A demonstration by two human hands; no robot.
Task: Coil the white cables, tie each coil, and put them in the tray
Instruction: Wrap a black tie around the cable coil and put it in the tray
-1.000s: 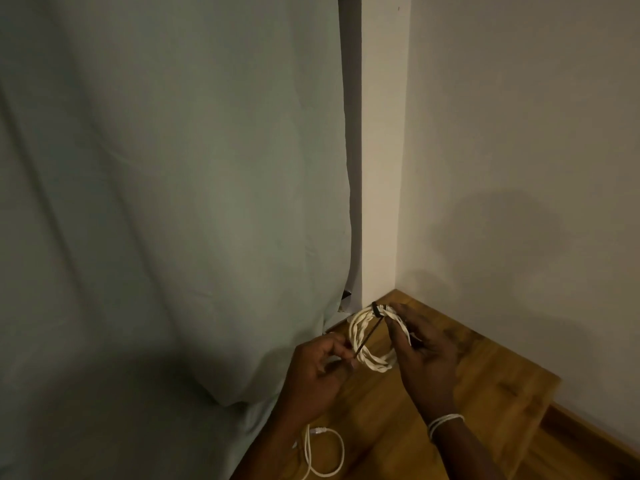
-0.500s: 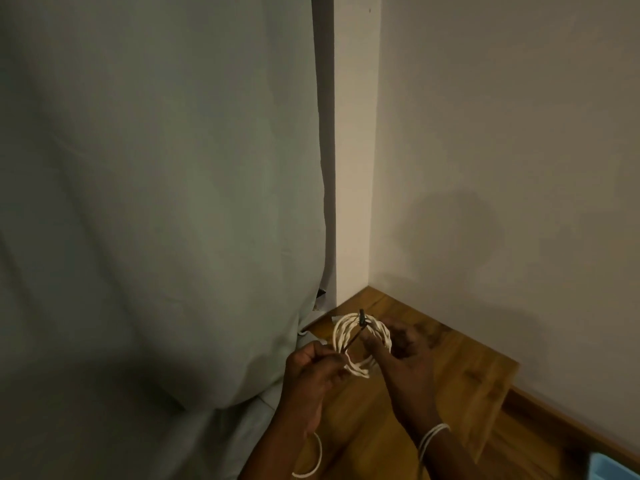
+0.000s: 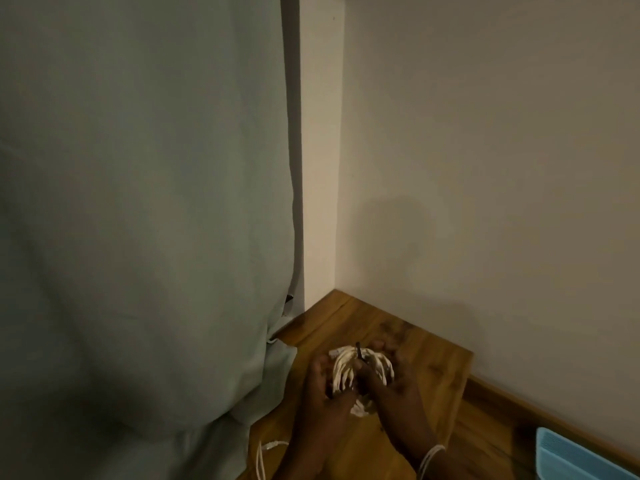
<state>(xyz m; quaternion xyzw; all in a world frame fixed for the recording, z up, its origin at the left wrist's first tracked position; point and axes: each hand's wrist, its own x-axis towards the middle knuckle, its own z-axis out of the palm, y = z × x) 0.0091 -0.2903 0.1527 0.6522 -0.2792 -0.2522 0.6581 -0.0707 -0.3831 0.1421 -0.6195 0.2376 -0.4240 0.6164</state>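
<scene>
Lower centre: left hand (image 3: 323, 386) grips white coil (image 3: 346, 370), right hand (image 3: 391, 382) pinches black tie (image 3: 358, 355); cinch snug, keep loops bunched

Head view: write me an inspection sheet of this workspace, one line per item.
Surface: wooden tabletop set in a room corner, mostly bare.
Job's things: white cable coil held above the tabletop, with a dark tie across its top; blue tray at the lower right edge, only partly in view.
Clutter: nothing seen.
Grippers: left hand and right hand both closed on the coil; a white band circles the right wrist.
Cables: a loose white cable hangs at the lower edge near the left forearm.
Surroundings: pale green curtain on the left, plain walls behind and to the right; dim light.
</scene>
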